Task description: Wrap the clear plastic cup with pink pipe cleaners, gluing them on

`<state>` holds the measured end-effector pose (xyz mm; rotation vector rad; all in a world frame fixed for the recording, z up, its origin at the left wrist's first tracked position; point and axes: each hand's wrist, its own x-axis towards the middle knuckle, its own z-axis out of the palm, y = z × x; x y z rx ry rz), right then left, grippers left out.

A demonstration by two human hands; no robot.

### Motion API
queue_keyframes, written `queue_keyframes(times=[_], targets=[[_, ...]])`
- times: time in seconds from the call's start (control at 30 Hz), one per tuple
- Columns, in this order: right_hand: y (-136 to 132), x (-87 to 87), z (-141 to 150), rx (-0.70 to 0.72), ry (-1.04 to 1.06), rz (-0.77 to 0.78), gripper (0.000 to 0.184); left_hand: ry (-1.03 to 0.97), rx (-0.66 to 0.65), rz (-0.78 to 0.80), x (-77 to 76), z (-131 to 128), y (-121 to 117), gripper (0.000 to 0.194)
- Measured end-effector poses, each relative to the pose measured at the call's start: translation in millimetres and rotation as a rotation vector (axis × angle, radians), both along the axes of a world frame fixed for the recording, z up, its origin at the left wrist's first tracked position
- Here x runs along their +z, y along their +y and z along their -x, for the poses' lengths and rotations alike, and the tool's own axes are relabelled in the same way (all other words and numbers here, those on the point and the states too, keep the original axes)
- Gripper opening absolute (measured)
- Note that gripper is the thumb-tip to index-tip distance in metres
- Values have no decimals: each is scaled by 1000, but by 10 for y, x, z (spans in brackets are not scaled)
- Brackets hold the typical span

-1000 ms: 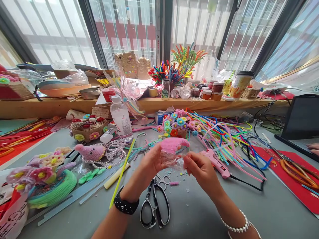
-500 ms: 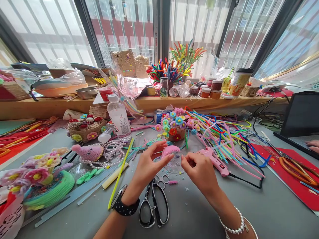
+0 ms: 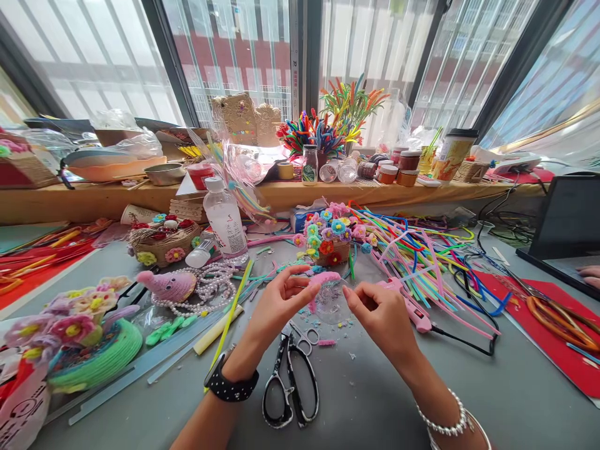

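Observation:
A curved piece of fuzzy pink pipe cleaner [image 3: 327,277] rests at the thumb and fingertips of my left hand [image 3: 276,301], which closes on it. Just right of it, my right hand [image 3: 383,320] is curled in a pinch; whatever lies between its fingertips is hidden or too small to name. A clear plastic round piece [image 3: 332,305] shows behind and between the hands. Below them lie black-handled scissors [image 3: 289,387], small silver scissors [image 3: 307,337] and a short pink pipe cleaner scrap [image 3: 327,343].
Behind stands a basket of colourful flowers [image 3: 330,237]. To the right are a pink glue gun [image 3: 415,309], loose pipe cleaners [image 3: 422,256] and a red sheet [image 3: 539,325]. A bottle [image 3: 225,219], pearl strings [image 3: 210,287] and glue sticks [image 3: 140,369] lie left. Another person's hand [image 3: 590,275] touches a laptop.
The pink pipe cleaner has turned, its curve now arching over with one end hanging down beside my left fingers. My right hand has shifted slightly right and its fingertips have changed position.

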<state>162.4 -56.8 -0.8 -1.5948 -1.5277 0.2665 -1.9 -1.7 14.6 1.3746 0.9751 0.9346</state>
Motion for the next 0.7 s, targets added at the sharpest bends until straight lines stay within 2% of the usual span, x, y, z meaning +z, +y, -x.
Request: queue_keyframes(times=[0.17,0.3,0.47,0.7], targets=[[-2,4,-10,24,137,-48,38,-84,64,10,-8,2,15,44],[29,-42,-42,-88,249,-157,25,-276,108,25,-6,8,6,44],[61,-79,-59,-83,150,-172,21,-421,27,-2,20,21,-21,48],[64,-93,-46,-41,69,-116,16,-453,15,-50,-2,25,-25,50]])
